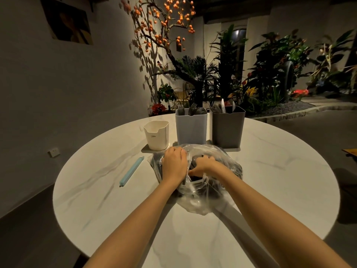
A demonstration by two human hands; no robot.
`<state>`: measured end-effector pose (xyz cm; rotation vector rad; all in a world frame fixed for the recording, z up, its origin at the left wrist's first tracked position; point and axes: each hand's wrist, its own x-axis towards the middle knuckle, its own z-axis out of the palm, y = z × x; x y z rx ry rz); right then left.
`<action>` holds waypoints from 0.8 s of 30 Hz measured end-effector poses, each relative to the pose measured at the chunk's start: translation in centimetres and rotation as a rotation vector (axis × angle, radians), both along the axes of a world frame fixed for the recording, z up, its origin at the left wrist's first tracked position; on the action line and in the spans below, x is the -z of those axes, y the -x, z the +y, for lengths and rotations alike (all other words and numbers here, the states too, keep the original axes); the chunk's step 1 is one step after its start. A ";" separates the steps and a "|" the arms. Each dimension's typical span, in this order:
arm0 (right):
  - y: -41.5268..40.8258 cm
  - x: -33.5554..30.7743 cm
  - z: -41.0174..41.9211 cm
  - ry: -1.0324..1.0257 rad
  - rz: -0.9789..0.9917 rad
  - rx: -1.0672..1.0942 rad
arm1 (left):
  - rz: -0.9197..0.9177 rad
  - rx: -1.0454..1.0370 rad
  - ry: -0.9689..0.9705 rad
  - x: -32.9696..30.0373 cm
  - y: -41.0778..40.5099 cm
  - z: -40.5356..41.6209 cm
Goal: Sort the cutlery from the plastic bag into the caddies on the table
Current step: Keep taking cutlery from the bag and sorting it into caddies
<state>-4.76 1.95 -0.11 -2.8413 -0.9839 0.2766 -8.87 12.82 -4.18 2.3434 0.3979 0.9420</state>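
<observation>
A clear plastic bag (195, 198) holding dark cutlery lies in the middle of the round table (270, 190). My left hand (173, 165) grips the bag's film at its left top. My right hand (204, 167) reaches into the bag's opening, its fingers curled among the cutlery and partly hidden by the plastic. Behind the bag stand three caddies: a small white one (156, 135) on the left, a light grey one (191, 127) with forks and spoons in it, and a dark grey one (227, 127) with several pieces sticking out.
A light blue bag clip (131, 171) lies on the table left of the bag. The caddies stand on flat trays. Plants and a tree with orange fruit fill the space behind the table. A wall is on the left.
</observation>
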 end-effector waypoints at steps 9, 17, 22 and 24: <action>-1.9 -0.1 -0.1 -0.049 0.083 0.057 | -0.043 0.001 0.092 0.0 -0.3 -0.1; -2.0 -0.2 -0.8 -0.110 0.055 0.129 | -0.010 -0.037 0.025 -0.1 0.1 -0.3; -2.1 -0.8 -0.9 -0.124 0.031 0.166 | -0.007 -0.069 -0.052 -0.3 0.5 -0.6; -2.2 -1.1 -1.0 -0.114 0.040 0.166 | -0.012 -0.068 -0.055 -0.4 0.6 -0.7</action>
